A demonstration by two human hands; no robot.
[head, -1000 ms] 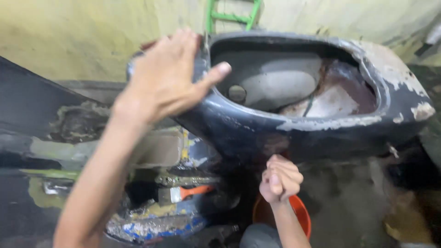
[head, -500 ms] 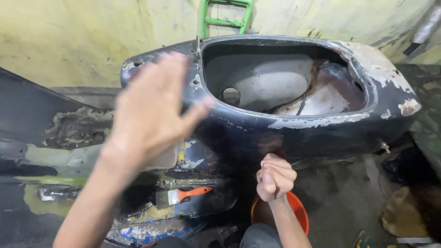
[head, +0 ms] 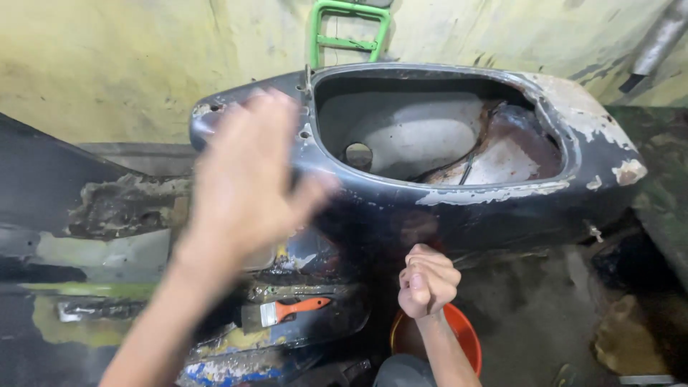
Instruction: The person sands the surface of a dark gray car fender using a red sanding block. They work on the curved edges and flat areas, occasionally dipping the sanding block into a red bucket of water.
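Observation:
A dark, paint-chipped scooter body shell (head: pixel 502 208) lies with its hollow side up in front of a yellowish wall. My left hand (head: pixel 247 186) is blurred and raised before the shell's left end, fingers spread, holding nothing. My right hand (head: pixel 428 279) is closed in a fist, knuckles against the shell's dark front side. Whether anything is inside the fist is hidden.
A paintbrush with an orange handle (head: pixel 287 312) lies on a dark panel below the left hand. An orange bucket (head: pixel 462 340) stands under my right wrist. A green metal frame (head: pixel 351 29) leans on the wall behind, and a grey pipe (head: pixel 659 36) runs at the upper right.
My left hand has come off the shell's left rim and dropped lower, towards the camera. The right fist has stayed at the shell's front side.

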